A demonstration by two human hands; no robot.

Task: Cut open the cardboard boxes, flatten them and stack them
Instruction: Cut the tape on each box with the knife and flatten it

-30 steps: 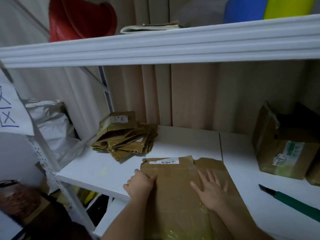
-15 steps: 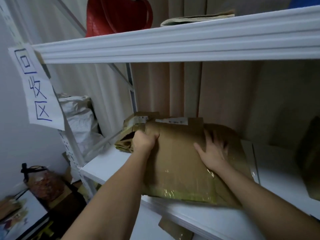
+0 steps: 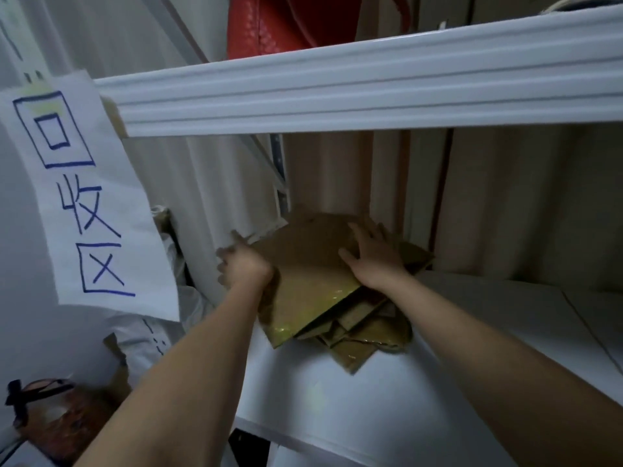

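Now my left hand (image 3: 244, 269) grips and my flat right hand (image 3: 374, 256) presses the flattened brown cardboard box (image 3: 303, 264) onto the pile of flattened boxes (image 3: 357, 335) at the white shelf (image 3: 337, 399)'s back-left corner; stacking nearly done.

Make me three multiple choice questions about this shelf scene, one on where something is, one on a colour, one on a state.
1. Where is the flattened box?
A. on the pile of flattened cardboard
B. on the upper shelf
C. on the floor

2. What colour is the writing on the paper sign?
A. red
B. blue
C. green

3. How is the right hand?
A. in a fist
B. pinching a knife
C. flat with fingers spread

Answers: 1 A, it lies atop the pile on the white shelf. 2 B, the strokes are blue. 3 C, the palm presses the box while the left hand grips its edge.
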